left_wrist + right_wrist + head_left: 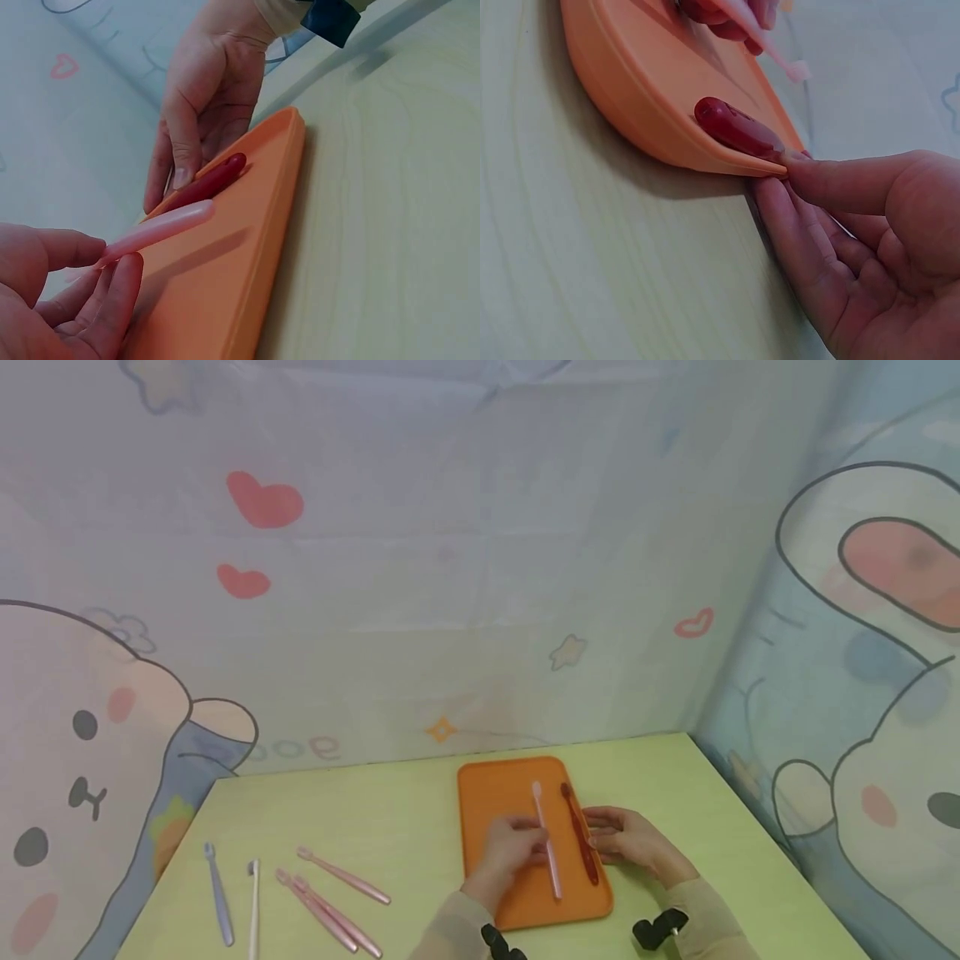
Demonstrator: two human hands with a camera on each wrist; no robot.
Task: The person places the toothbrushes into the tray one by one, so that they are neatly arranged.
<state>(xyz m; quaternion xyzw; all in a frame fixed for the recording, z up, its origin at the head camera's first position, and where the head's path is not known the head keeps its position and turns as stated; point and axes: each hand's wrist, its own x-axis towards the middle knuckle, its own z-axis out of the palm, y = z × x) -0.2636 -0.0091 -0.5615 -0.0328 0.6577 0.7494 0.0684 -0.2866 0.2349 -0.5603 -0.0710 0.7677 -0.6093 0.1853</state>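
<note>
At the far left of the surface (420,827) lies a lilac-blue toothbrush (219,893), whole in view, and beside it a white toothbrush (254,906) whose handle runs to the bottom edge of the head view and is cut off there. Next come two pink toothbrushes (318,912) lying together, the rear one partly covered so I can't make out all of its outline, and near them a lone pink brush (345,876). My left hand (512,847) pinches a pale pink toothbrush (552,864) between thumb and fingers, over the orange tray (483,793); my fingers hide part of its handle, its bristles look blurred from my right wrist, and its shadow falls on the tray floor. The tray itself has a low raised rim and holds a dark red toothbrush (581,835) along its right side. My right hand (633,842) grips that right rim, thumb above and fingers outside; the thumb hides the red brush's far end in the right wrist view, and I can't tell whether it touches the brush.
</note>
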